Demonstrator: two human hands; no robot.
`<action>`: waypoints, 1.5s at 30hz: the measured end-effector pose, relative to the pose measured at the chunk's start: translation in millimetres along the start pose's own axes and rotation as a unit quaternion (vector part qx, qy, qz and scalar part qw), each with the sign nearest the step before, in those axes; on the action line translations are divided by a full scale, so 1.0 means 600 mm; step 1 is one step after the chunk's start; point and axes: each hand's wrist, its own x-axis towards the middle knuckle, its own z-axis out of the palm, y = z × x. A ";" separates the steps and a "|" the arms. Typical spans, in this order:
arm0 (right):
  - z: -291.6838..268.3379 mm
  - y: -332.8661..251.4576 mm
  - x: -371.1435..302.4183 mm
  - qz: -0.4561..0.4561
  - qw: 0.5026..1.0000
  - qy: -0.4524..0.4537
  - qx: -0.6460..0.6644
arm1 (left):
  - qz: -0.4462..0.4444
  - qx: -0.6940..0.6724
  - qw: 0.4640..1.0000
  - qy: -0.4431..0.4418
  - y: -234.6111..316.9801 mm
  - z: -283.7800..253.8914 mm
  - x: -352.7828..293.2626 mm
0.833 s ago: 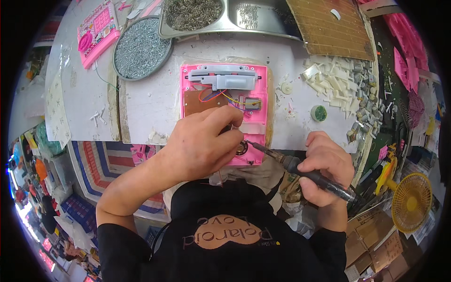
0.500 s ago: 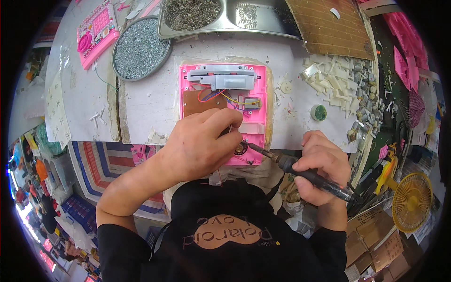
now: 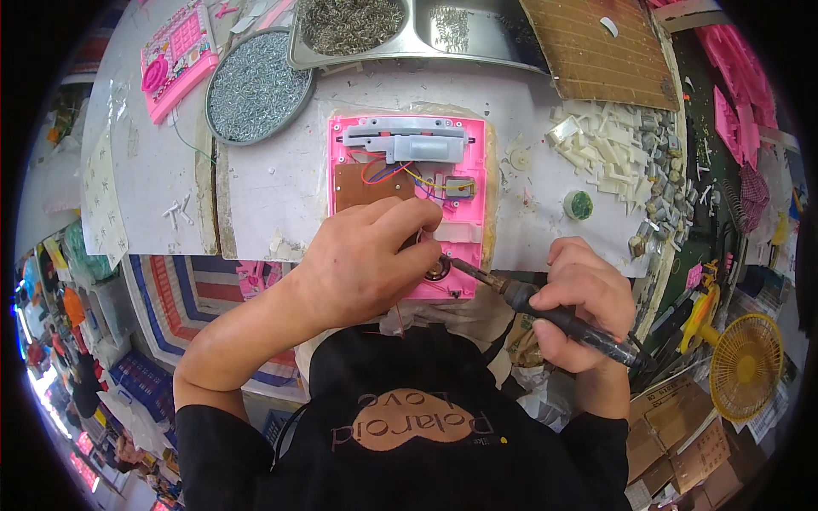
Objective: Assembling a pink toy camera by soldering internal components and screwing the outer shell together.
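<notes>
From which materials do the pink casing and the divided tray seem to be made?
Pink casing: probably moulded plastic, fairly glossy; its uniform colour and smooth surface suggest it. Divided tray: metal, perhaps stainless steel, polished; silvery reflections suggest this.

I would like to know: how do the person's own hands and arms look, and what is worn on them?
The left hand and right hand are bare, without visible gloves, rings or watch. Plain black fabric sleeves end near the elbows, leaving the forearms uncovered.
</notes>
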 end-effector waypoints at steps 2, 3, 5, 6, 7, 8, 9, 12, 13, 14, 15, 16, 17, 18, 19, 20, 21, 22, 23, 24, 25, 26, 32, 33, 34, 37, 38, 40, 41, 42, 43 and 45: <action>-0.004 -0.003 -0.002 0.001 1.000 0.005 -0.003 | 0.003 -0.001 1.000 -0.003 -0.001 0.000 0.000; -0.005 -0.004 -0.003 0.002 1.000 0.008 -0.004 | 0.003 0.000 1.000 -0.004 0.000 0.000 0.000; -0.005 -0.003 -0.006 0.001 1.000 0.012 -0.002 | 0.004 0.004 1.000 -0.005 0.000 -0.001 0.001; -0.005 -0.002 -0.007 0.000 1.000 0.014 -0.001 | 0.004 0.003 1.000 -0.006 0.000 -0.001 0.001; -0.006 -0.002 -0.007 0.000 1.000 0.015 -0.001 | 0.005 0.003 1.000 -0.007 0.000 -0.002 0.001; -0.007 -0.003 -0.008 0.000 1.000 0.015 -0.002 | 0.005 0.002 1.000 -0.008 0.000 -0.002 0.000; -0.008 -0.003 -0.009 -0.001 1.000 0.016 -0.002 | 0.007 0.000 1.000 -0.005 0.000 -0.002 0.000; -0.012 -0.001 -0.012 -0.005 1.000 0.028 0.002 | 0.007 -0.004 1.000 0.013 0.001 0.000 -0.002; -0.013 -0.002 -0.012 -0.004 0.999 0.033 0.000 | 0.006 -0.008 1.000 0.027 0.004 0.000 -0.001; -0.016 -0.003 -0.012 -0.004 0.999 0.038 -0.001 | 0.005 -0.012 0.999 0.040 0.005 -0.002 -0.001; -0.018 -0.004 -0.013 -0.003 0.999 0.043 -0.001 | -0.012 -0.003 0.997 0.081 0.005 -0.008 -0.003; -0.018 -0.005 -0.018 0.004 0.999 0.052 -0.001 | -0.028 0.003 0.992 0.122 0.004 -0.012 -0.005; -0.019 -0.005 -0.021 0.007 0.998 0.056 -0.001 | -0.043 0.009 0.986 0.162 0.002 -0.016 -0.007; -0.020 -0.005 -0.022 0.010 0.998 0.061 0.000 | -0.063 0.025 0.981 0.180 -0.004 -0.019 -0.005; -0.020 -0.006 -0.023 0.014 0.998 0.063 0.000 | -0.083 0.041 0.976 0.199 -0.012 -0.021 -0.001; -0.019 -0.005 -0.023 0.011 0.998 0.064 0.002 | -0.103 0.056 0.969 0.217 -0.021 -0.023 0.004; -0.017 -0.004 -0.022 0.009 0.998 0.066 0.004 | -0.123 0.071 0.961 0.235 -0.027 -0.025 0.007; -0.017 -0.004 -0.021 0.008 0.998 0.065 0.005 | -0.141 0.072 0.958 0.238 -0.027 -0.019 0.010; -0.017 -0.004 -0.020 0.007 0.998 0.063 0.007 | -0.149 0.070 0.959 0.231 -0.030 -0.017 0.009; -0.017 -0.006 -0.018 0.006 0.998 0.062 0.008 | -0.157 0.068 0.960 0.224 -0.033 -0.014 0.009; -0.017 -0.007 -0.018 0.006 0.998 0.061 0.008 | -0.164 0.064 0.960 0.216 -0.035 -0.010 0.009; -0.018 -0.008 -0.019 0.007 0.998 0.060 0.008 | -0.164 0.066 0.960 0.216 -0.036 -0.008 0.008; -0.022 -0.005 -0.023 0.005 0.998 0.062 0.007 | -0.156 0.063 0.961 0.221 -0.037 -0.003 0.010; -0.022 -0.004 -0.024 0.005 0.998 0.063 0.008 | -0.156 0.060 0.960 0.223 -0.038 0.000 0.010; -0.022 -0.004 -0.024 0.005 0.998 0.063 0.009 | -0.155 0.056 0.960 0.226 -0.039 0.000 0.010; -0.021 -0.004 -0.023 0.004 0.998 0.063 0.011 | -0.156 0.051 0.960 0.226 -0.038 0.000 0.011; -0.021 -0.003 -0.024 0.003 0.998 0.064 0.010 | -0.147 0.057 0.963 0.219 -0.038 -0.001 0.013; -0.021 -0.002 -0.025 0.002 0.998 0.065 0.010 | -0.130 0.067 0.968 0.206 -0.037 -0.005 0.016; -0.021 -0.003 -0.026 0.004 0.998 0.067 0.008 | -0.130 0.066 0.968 0.205 -0.037 -0.005 0.016; -0.020 -0.003 -0.027 0.005 0.998 0.069 0.007 | -0.129 0.065 0.968 0.205 -0.037 -0.005 0.016; -0.020 -0.003 -0.027 0.007 0.997 0.070 0.006 | -0.130 0.065 0.968 0.204 -0.037 -0.004 0.016; -0.021 -0.005 -0.026 0.007 0.998 0.069 0.005 | -0.132 0.060 0.968 0.203 -0.038 -0.004 0.016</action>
